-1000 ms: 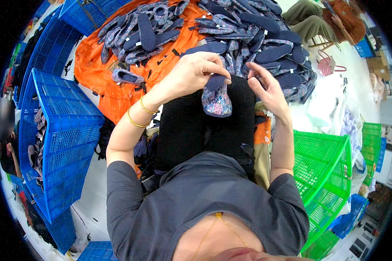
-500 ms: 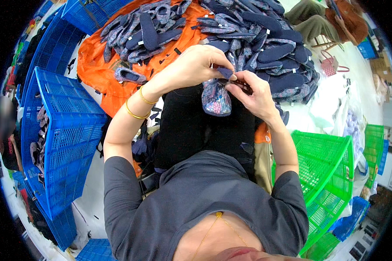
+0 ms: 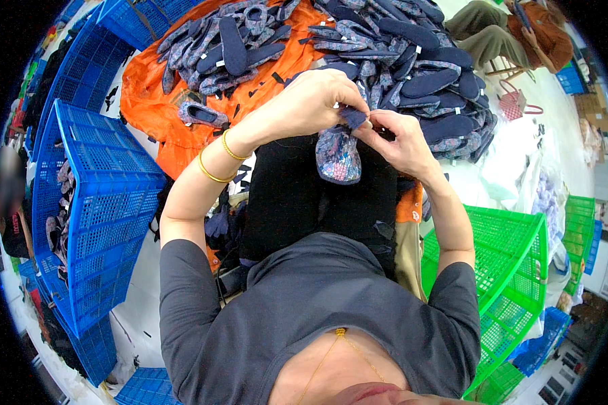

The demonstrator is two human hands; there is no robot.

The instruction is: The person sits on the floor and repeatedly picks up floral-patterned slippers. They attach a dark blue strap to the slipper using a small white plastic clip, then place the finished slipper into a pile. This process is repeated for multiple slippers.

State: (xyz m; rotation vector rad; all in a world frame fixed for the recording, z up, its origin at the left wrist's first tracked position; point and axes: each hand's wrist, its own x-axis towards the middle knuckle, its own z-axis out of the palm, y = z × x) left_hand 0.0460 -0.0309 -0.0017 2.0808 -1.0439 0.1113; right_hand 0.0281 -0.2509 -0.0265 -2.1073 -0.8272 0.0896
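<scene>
Above my lap hangs a flowered blue slipper (image 3: 339,159), toe towards me. My left hand (image 3: 327,100) is closed in a pinch at its upper end, where a small navy flap of fabric (image 3: 352,117) stands up. My right hand (image 3: 404,143) is closed beside it, thumb and fingertips meeting at the same edge. Something dark shows within the right hand's curled fingers, too small to make out. Beyond my hands lies a big pile of similar slippers (image 3: 429,84), many with navy soles upward.
A second slipper heap (image 3: 233,50) and a single slipper (image 3: 201,115) lie on an orange cloth (image 3: 142,111). A blue crate (image 3: 111,223) stands at my left, a green crate (image 3: 503,256) at my right. Another person (image 3: 493,34) sits at the far right.
Both hands stay at the slipper's upper end. The navy flap now shows more fully below my left fingers, and the right hand has shifted slightly right.
</scene>
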